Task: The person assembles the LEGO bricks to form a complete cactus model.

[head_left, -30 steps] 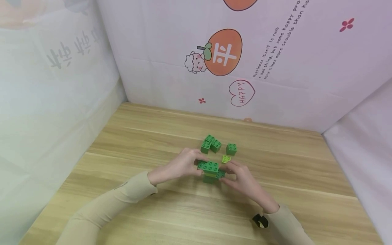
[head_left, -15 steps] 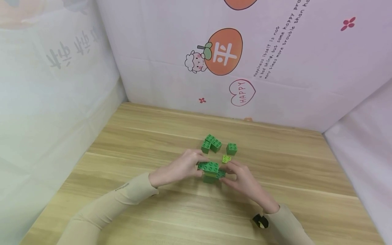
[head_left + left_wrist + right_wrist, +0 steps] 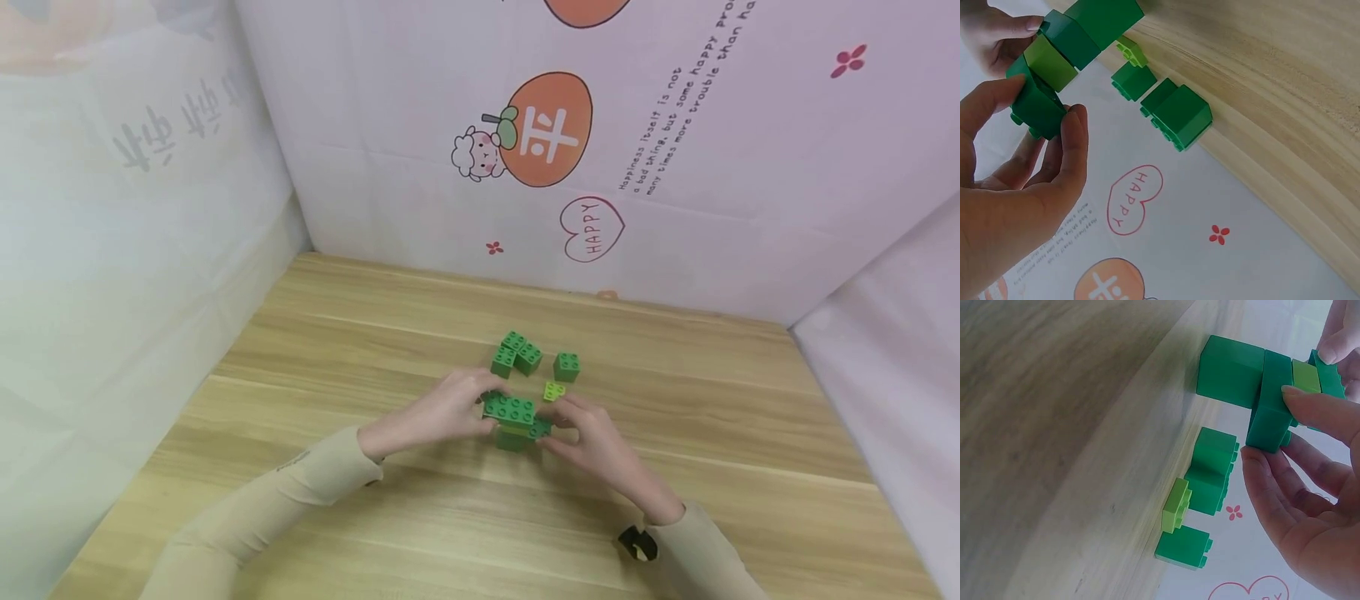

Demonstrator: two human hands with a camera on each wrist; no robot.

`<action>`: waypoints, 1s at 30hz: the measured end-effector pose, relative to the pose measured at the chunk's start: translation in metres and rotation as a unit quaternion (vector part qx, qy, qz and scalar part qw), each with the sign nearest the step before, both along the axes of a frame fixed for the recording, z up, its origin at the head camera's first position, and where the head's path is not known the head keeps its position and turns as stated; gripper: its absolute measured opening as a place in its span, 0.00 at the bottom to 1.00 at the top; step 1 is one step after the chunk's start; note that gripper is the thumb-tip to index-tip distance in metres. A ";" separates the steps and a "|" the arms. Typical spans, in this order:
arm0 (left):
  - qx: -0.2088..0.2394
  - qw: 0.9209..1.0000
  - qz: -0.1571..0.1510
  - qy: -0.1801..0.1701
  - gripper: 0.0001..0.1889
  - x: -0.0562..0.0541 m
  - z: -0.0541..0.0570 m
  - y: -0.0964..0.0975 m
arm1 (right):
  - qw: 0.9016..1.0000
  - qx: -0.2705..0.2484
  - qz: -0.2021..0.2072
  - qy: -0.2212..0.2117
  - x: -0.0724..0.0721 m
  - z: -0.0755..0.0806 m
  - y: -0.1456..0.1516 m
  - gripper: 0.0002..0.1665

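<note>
Between the two hands stands a small stack of toy building bricks. My left hand (image 3: 453,406) pinches the green top brick (image 3: 1040,103) between thumb and fingers; its studs face up in the head view. Under it sits a lime brick (image 3: 1052,62), largely covered in the head view. My right hand (image 3: 590,431) grips a dark green brick (image 3: 1272,419) below the lime one, with the thumb on one side and fingertips on the other. At the bottom is a green block (image 3: 1229,372). The top brick sits close over the lime brick, a dark gap showing along its edge.
Behind the stack on the wooden table (image 3: 420,517) lie three green bricks (image 3: 528,357) grouped together. To their right is a single green brick (image 3: 567,367), with a small lime brick (image 3: 553,391) near my right fingers. A patterned cloth wall (image 3: 420,200) closes off the back.
The left hand has shifted slightly left and turned the top brick a little, so more of its studs show. My right hand has stayed in place on the stack.
</note>
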State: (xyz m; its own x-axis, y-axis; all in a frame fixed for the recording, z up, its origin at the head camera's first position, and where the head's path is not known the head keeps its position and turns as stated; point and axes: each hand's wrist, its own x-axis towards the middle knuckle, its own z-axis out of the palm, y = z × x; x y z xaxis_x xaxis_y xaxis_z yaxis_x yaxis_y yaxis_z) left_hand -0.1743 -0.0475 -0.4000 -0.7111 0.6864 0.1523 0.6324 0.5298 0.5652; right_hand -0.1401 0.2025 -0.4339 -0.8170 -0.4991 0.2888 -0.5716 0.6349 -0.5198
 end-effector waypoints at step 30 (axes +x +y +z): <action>0.031 0.998 -0.024 -0.042 0.24 -0.006 0.003 -0.010 | 1.000 -0.007 0.006 0.004 0.001 0.002 0.000 0.18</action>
State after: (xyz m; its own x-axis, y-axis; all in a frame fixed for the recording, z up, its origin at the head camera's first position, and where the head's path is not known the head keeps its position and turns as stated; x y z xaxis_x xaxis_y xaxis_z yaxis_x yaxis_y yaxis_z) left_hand -0.1806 -0.0572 -0.3975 -0.6898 0.7108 0.1375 0.6054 0.4622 0.6480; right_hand -0.1395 0.2025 -0.4319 -0.8086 -0.5048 0.3021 -0.5832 0.6202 -0.5247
